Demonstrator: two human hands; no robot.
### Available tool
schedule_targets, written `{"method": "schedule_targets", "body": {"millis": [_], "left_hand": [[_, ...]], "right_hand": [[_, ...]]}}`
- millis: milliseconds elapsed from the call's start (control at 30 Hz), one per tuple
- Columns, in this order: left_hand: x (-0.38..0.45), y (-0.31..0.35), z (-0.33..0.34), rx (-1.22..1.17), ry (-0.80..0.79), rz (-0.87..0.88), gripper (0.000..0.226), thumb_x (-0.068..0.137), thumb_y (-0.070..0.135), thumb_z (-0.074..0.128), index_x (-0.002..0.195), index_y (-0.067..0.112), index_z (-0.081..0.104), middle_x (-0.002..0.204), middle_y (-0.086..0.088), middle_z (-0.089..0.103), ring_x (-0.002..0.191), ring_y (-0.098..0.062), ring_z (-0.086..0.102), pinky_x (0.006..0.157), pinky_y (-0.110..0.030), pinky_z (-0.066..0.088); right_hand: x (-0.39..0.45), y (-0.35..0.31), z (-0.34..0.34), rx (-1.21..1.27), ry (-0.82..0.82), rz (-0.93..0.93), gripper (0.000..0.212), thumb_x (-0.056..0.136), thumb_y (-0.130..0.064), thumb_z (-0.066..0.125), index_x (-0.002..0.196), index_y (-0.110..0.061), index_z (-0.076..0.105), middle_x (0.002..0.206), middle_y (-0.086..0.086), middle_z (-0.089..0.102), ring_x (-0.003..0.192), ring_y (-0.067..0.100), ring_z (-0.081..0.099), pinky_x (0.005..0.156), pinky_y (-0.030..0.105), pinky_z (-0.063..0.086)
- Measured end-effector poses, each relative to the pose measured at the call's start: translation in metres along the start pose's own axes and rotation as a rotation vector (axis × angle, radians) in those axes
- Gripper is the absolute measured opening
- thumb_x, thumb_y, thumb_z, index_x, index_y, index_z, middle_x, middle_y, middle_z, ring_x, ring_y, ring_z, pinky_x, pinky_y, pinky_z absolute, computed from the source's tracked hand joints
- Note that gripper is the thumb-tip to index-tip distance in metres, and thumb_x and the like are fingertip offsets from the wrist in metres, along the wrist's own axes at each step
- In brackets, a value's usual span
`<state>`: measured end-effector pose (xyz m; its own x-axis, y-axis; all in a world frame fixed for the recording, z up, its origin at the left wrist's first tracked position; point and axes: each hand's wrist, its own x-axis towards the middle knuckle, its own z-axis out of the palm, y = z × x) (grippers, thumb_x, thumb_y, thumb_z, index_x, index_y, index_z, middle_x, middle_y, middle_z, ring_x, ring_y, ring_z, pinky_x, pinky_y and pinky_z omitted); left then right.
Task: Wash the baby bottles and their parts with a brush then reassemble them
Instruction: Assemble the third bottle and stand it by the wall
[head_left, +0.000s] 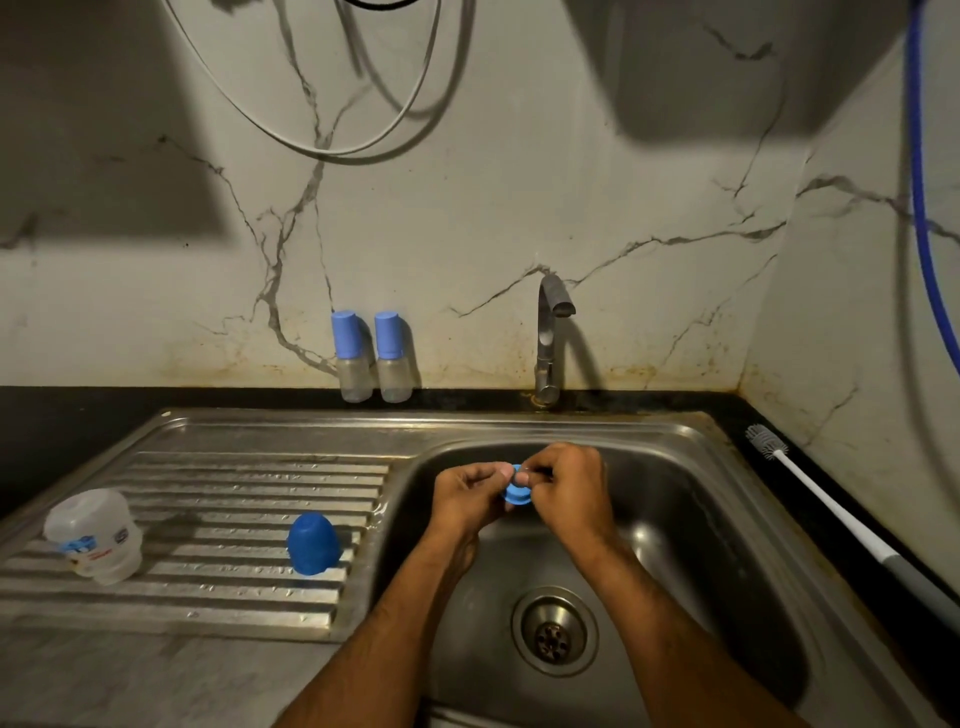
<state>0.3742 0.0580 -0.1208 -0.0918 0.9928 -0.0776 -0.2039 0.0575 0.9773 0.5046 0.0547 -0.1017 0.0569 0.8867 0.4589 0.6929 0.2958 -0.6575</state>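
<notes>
Over the sink basin (675, 545), my left hand (467, 493) and my right hand (566, 486) both pinch a small blue bottle collar ring (516, 492) between their fingertips. A clear bottle body (96, 535) lies upside down on the ribbed drainboard (234, 493) at the left. A blue dome cap (312, 543) stands on the drainboard near the basin. Two capped baby bottles (371, 356) stand against the back wall. A white-handled bottle brush (831, 504) lies on the black counter at the right.
The tap (550, 338) rises behind the basin with no water running. The drain (554, 631) sits at the basin's bottom. A blue hose (922, 208) hangs at the far right; grey cables loop on the marble wall above.
</notes>
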Motion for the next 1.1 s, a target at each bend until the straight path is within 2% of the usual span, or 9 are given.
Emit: {"method": "schedule_targets", "body": {"millis": [233,367,500,600,733,833,933,1000,1100], "left_hand": [[-0.001,0.004,0.002,-0.008,-0.017,0.019,0.020,0.092,0.010,0.066,0.108,0.000,0.071,0.099,-0.013,0.076,0.096,-0.025,0.073,0.087,-0.037,0.059],[-0.002,0.007,0.004,-0.028,-0.023,0.029,0.021,0.093,0.010,0.065,0.111,0.002,0.070,0.102,-0.012,0.075,0.097,-0.023,0.073,0.087,-0.035,0.059],[-0.003,0.007,0.011,-0.054,-0.008,0.038,0.024,0.089,0.003,0.068,0.112,0.000,0.068,0.103,-0.017,0.074,0.097,-0.027,0.072,0.087,-0.036,0.059],[-0.002,0.001,0.011,-0.031,0.067,0.014,0.028,0.085,-0.002,0.071,0.113,0.001,0.067,0.102,-0.017,0.073,0.093,-0.024,0.073,0.087,-0.037,0.059],[-0.003,0.002,0.011,-0.066,0.100,-0.004,0.028,0.084,-0.012,0.067,0.109,0.001,0.066,0.099,-0.017,0.074,0.092,-0.023,0.073,0.086,-0.036,0.060],[-0.003,0.003,0.008,-0.028,0.068,0.004,0.028,0.081,-0.013,0.068,0.104,0.004,0.068,0.098,-0.017,0.074,0.088,-0.022,0.074,0.079,-0.031,0.060],[-0.004,0.005,0.005,-0.059,0.045,-0.063,0.012,0.085,0.010,0.074,0.097,0.009,0.073,0.099,-0.015,0.075,0.088,-0.022,0.073,0.079,-0.034,0.060],[-0.004,0.006,0.003,-0.065,0.041,-0.121,0.023,0.086,0.026,0.075,0.098,0.006,0.074,0.095,-0.012,0.076,0.090,-0.022,0.073,0.079,-0.037,0.061],[-0.003,0.007,0.004,-0.099,0.073,-0.166,0.033,0.083,0.018,0.077,0.104,-0.006,0.070,0.094,-0.021,0.074,0.088,-0.029,0.073,0.075,-0.037,0.062]], "right_hand": [[0.004,0.005,0.003,0.064,0.097,0.100,0.006,0.081,-0.012,0.080,0.087,-0.011,0.082,0.079,0.001,0.077,0.069,0.006,0.066,0.068,0.017,0.053],[0.012,0.012,0.008,0.331,0.100,0.369,0.005,0.083,-0.008,0.079,0.087,-0.010,0.080,0.080,0.006,0.076,0.072,0.018,0.075,0.071,0.039,0.064],[0.014,0.012,0.006,0.608,0.085,0.583,0.020,0.086,0.003,0.073,0.073,-0.013,0.072,0.081,0.014,0.074,0.070,0.022,0.073,0.061,0.029,0.061],[0.013,0.013,0.008,0.436,-0.007,0.450,0.015,0.080,-0.003,0.080,0.076,-0.017,0.076,0.081,0.005,0.075,0.080,0.022,0.074,0.076,0.033,0.061],[0.009,0.007,0.010,0.350,-0.027,0.344,0.024,0.068,-0.025,0.093,0.085,-0.015,0.079,0.076,-0.002,0.075,0.069,0.014,0.074,0.068,0.036,0.063],[0.009,0.005,0.006,0.316,-0.009,0.306,0.018,0.073,-0.014,0.089,0.089,-0.012,0.081,0.080,0.001,0.077,0.070,0.012,0.074,0.075,0.036,0.063],[0.008,0.004,-0.001,0.259,-0.010,0.231,0.020,0.078,-0.007,0.083,0.098,-0.010,0.080,0.094,0.003,0.077,0.087,0.012,0.071,0.081,0.024,0.057],[0.007,0.001,-0.001,0.222,-0.035,0.147,0.020,0.078,-0.003,0.082,0.096,-0.011,0.079,0.094,0.001,0.076,0.088,0.008,0.069,0.080,0.016,0.054],[0.004,-0.002,0.003,0.168,-0.080,0.079,0.023,0.076,-0.001,0.083,0.096,-0.011,0.079,0.094,0.000,0.075,0.087,0.007,0.068,0.081,0.023,0.059]]}}
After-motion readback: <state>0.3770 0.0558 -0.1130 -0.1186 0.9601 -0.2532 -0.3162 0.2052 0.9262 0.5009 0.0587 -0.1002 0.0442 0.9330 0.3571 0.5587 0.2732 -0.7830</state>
